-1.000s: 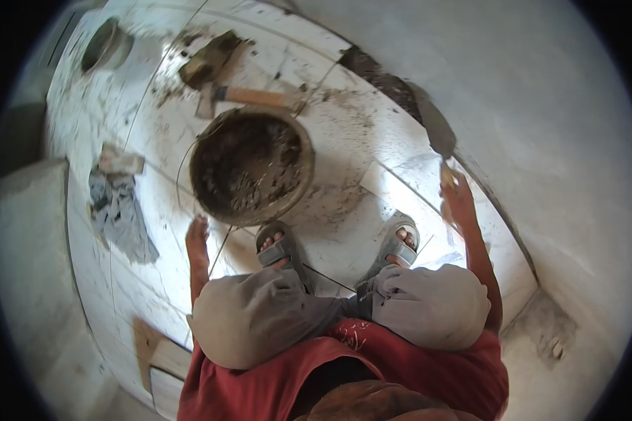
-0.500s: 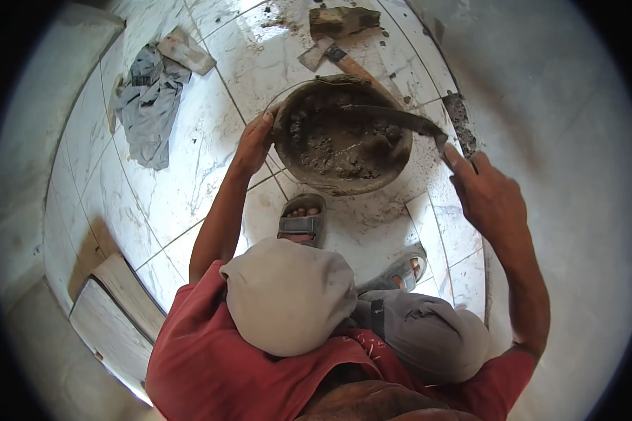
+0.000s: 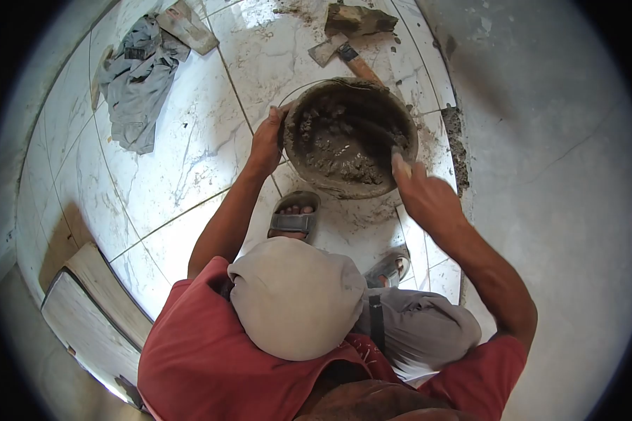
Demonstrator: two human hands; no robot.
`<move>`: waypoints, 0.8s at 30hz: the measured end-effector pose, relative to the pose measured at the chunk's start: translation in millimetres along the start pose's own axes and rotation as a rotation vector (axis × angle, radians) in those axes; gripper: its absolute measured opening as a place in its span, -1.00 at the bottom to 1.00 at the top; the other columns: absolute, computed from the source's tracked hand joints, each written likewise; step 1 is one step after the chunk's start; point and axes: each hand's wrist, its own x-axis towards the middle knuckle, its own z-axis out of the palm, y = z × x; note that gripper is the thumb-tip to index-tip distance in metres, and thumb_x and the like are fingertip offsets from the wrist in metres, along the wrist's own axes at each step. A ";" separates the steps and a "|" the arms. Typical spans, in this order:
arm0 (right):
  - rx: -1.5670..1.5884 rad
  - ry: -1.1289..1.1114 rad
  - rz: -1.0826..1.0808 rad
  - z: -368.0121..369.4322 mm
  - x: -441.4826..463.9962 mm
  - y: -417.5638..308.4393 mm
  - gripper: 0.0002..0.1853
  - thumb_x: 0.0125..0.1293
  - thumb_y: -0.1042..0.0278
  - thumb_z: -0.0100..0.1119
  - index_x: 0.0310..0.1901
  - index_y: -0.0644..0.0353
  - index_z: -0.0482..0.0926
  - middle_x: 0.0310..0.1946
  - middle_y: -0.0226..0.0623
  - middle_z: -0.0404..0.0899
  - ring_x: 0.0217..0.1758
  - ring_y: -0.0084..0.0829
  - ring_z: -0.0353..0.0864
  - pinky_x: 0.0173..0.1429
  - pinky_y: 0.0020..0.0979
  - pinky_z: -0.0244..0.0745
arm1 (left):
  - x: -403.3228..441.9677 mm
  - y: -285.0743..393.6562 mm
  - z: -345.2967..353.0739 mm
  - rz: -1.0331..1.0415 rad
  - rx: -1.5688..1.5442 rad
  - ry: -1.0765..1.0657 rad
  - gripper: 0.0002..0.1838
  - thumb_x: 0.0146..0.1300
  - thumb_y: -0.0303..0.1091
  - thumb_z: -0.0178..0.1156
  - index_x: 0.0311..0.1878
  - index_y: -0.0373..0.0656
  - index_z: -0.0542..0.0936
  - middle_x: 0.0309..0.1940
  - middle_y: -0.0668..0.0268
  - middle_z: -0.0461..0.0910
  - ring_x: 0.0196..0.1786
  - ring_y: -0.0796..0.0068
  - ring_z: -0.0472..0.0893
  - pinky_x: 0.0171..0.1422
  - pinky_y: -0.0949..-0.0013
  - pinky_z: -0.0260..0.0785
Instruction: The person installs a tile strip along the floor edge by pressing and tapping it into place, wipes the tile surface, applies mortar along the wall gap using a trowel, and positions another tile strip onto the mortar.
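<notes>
A round bucket (image 3: 352,191) of wet grey mortar (image 3: 340,156) stands tilted on the tiled floor in front of my feet. My left hand (image 3: 265,140) grips the bucket's left rim, fingers behind it and thumb up. Closed round the handle of a trowel, my right hand (image 3: 425,193) is at the bucket's right rim. The trowel's dark blade (image 3: 376,130) reaches into the bucket and is hard to tell from the mortar.
Beyond the bucket lie a hammer-like tool (image 3: 358,65) and a muddy block (image 3: 358,21). A grey cloth (image 3: 139,84) and a small board (image 3: 188,27) are at upper left, boards (image 3: 95,323) at lower left. The wall (image 3: 541,140) rises on the right.
From empty-looking beside the knees, my hands came to the bucket, the left taking its rim and the right a trowel. Since half a second ago the trowel has moved left and down into the bucket.
</notes>
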 end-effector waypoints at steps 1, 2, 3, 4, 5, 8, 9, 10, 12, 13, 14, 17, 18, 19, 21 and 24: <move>-0.038 -0.025 -0.001 -1.8 -7.6 -3.5 -0.55 0.23 0.48 -0.08 0.19 0.29 0.27 -0.37 -0.05 0.44 -0.45 -0.21 0.62 -0.41 -0.26 0.56 | 2.6 -0.1 -0.1 0.009 -0.007 0.001 -0.30 0.40 0.15 -0.29 0.26 -0.34 0.30 0.12 0.17 0.44 0.11 0.44 0.43 0.21 0.43 0.25; -0.073 -0.055 -0.004 -3.7 -14.8 -5.8 -0.53 0.22 0.48 -0.07 0.19 0.29 0.27 -0.37 -0.08 0.44 -0.46 -0.23 0.62 -0.42 -0.27 0.56 | 2.7 -1.2 0.1 0.013 -0.021 -0.002 -0.30 0.40 0.15 -0.29 0.25 -0.35 0.30 0.11 0.17 0.45 0.11 0.44 0.44 0.21 0.43 0.25; -0.081 -0.060 -0.007 -7.5 -21.2 -6.1 -0.53 0.22 0.48 -0.07 0.19 0.29 0.27 -0.37 -0.08 0.44 -0.46 -0.23 0.62 -0.42 -0.27 0.56 | 2.3 -2.1 0.4 0.016 -0.035 -0.006 -0.30 0.40 0.15 -0.29 0.25 -0.35 0.31 0.10 0.18 0.46 0.10 0.44 0.44 0.21 0.43 0.25; -0.084 -0.059 -0.030 -13.5 -26.4 -3.7 -0.53 0.21 0.47 -0.06 0.20 0.27 0.28 -0.37 -0.11 0.43 -0.47 -0.25 0.61 -0.44 -0.27 0.55 | 2.8 -1.4 1.5 0.022 -0.043 -0.007 -0.30 0.40 0.15 -0.29 0.25 -0.35 0.31 0.10 0.18 0.46 0.10 0.44 0.44 0.21 0.43 0.25; -0.084 -0.060 -0.050 -19.9 -30.4 -0.4 -0.52 0.21 0.47 -0.05 0.20 0.25 0.28 -0.38 -0.14 0.43 -0.49 -0.26 0.60 -0.46 -0.27 0.54 | 0.9 -0.9 3.2 0.018 -0.034 0.015 -0.30 0.40 0.15 -0.29 0.25 -0.35 0.31 0.09 0.18 0.46 0.10 0.45 0.44 0.21 0.43 0.25; -0.161 -0.036 0.004 -46.9 -30.1 13.6 -0.52 0.22 0.45 -0.07 0.22 0.15 0.27 -0.37 -0.19 0.43 -0.51 -0.25 0.59 -0.49 -0.27 0.52 | 2.7 -3.1 0.3 0.016 -0.022 0.024 -0.29 0.40 0.15 -0.30 0.25 -0.36 0.31 0.09 0.17 0.47 0.10 0.44 0.45 0.21 0.43 0.26; -0.191 -0.013 0.026 -54.2 -25.4 19.0 -0.52 0.22 0.46 -0.07 0.22 0.15 0.26 -0.37 -0.18 0.43 -0.51 -0.24 0.59 -0.49 -0.27 0.51 | 1.5 -4.6 -0.4 0.018 -0.016 0.003 -0.29 0.40 0.15 -0.31 0.25 -0.37 0.30 0.08 0.16 0.47 0.09 0.44 0.45 0.21 0.43 0.26; -0.182 0.015 0.058 -59.8 -15.7 25.5 -0.54 0.23 0.46 -0.08 0.21 0.16 0.27 -0.39 -0.18 0.44 -0.50 -0.22 0.59 -0.49 -0.27 0.52 | -0.4 -3.9 1.0 0.011 -0.017 0.001 -0.29 0.40 0.15 -0.31 0.25 -0.37 0.30 0.08 0.16 0.47 0.09 0.44 0.45 0.21 0.43 0.26; -0.149 -0.017 0.097 -78.0 8.6 34.6 -0.62 0.27 0.46 -0.12 0.15 0.20 0.30 -0.37 -0.13 0.48 -0.44 -0.16 0.60 -0.43 -0.23 0.53 | -0.5 -0.6 6.9 0.041 -0.033 0.014 -0.29 0.41 0.14 -0.32 0.24 -0.38 0.31 0.07 0.15 0.48 0.08 0.44 0.47 0.21 0.43 0.27; -0.150 -0.015 0.105 -69.2 23.5 35.1 -0.62 0.27 0.46 -0.12 0.15 0.20 0.30 -0.37 -0.13 0.48 -0.44 -0.16 0.60 -0.43 -0.23 0.53 | 0.5 -0.6 8.5 0.042 -0.033 0.006 -0.29 0.41 0.14 -0.32 0.24 -0.38 0.31 0.07 0.15 0.48 0.08 0.44 0.47 0.21 0.43 0.27; -0.139 -0.030 0.084 -48.3 39.8 34.8 -0.64 0.28 0.47 -0.13 0.12 0.23 0.29 -0.34 -0.07 0.50 -0.41 -0.13 0.61 -0.41 -0.22 0.53 | 1.0 -0.9 8.5 0.037 -0.044 0.025 -0.30 0.41 0.14 -0.32 0.24 -0.38 0.31 0.06 0.15 0.48 0.07 0.44 0.47 0.21 0.43 0.27; -0.023 -0.052 0.058 -7.4 45.3 25.0 -0.63 0.30 0.46 -0.16 0.15 0.25 0.25 -0.29 0.04 0.50 -0.37 -0.06 0.61 -0.36 -0.16 0.52 | 0.8 -6.9 2.1 0.051 -0.027 0.032 -0.31 0.41 0.12 -0.32 0.23 -0.38 0.32 0.04 0.15 0.50 0.06 0.45 0.47 0.20 0.44 0.27; 0.073 -0.057 0.048 0.4 43.7 22.7 -0.59 0.30 0.46 -0.18 0.20 0.25 0.21 -0.28 0.10 0.50 -0.36 -0.02 0.61 -0.34 -0.11 0.52 | 3.3 -7.8 0.5 0.077 -0.004 0.026 -0.31 0.42 0.12 -0.31 0.23 -0.38 0.32 0.04 0.16 0.50 0.05 0.46 0.48 0.19 0.44 0.28; 0.104 -0.029 0.027 6.3 33.8 14.1 -0.57 0.27 0.49 -0.18 0.19 0.31 0.20 -0.30 0.12 0.49 -0.39 -0.01 0.60 -0.34 -0.10 0.52 | 2.9 -7.3 0.7 0.078 -0.012 0.032 -0.31 0.42 0.12 -0.31 0.23 -0.38 0.32 0.04 0.16 0.50 0.05 0.46 0.48 0.19 0.44 0.28; 0.081 -0.054 0.045 7.4 14.5 -4.7 -0.54 0.22 0.49 -0.10 0.16 0.43 0.20 -0.31 0.11 0.49 -0.44 -0.06 0.61 -0.41 -0.19 0.54 | 1.6 -6.2 3.5 0.045 -0.067 0.042 -0.32 0.42 0.11 -0.30 0.22 -0.38 0.33 0.03 0.17 0.50 0.05 0.46 0.48 0.18 0.44 0.28; -0.004 -0.074 0.026 -2.2 -7.9 -24.1 -0.54 0.19 0.49 -0.07 0.14 0.44 0.24 -0.34 0.06 0.47 -0.50 -0.13 0.61 -0.49 -0.22 0.52 | -0.1 -2.3 6.8 0.053 -0.042 0.041 -0.34 0.42 0.09 -0.29 0.21 -0.38 0.35 0.02 0.18 0.51 0.03 0.47 0.48 0.17 0.44 0.29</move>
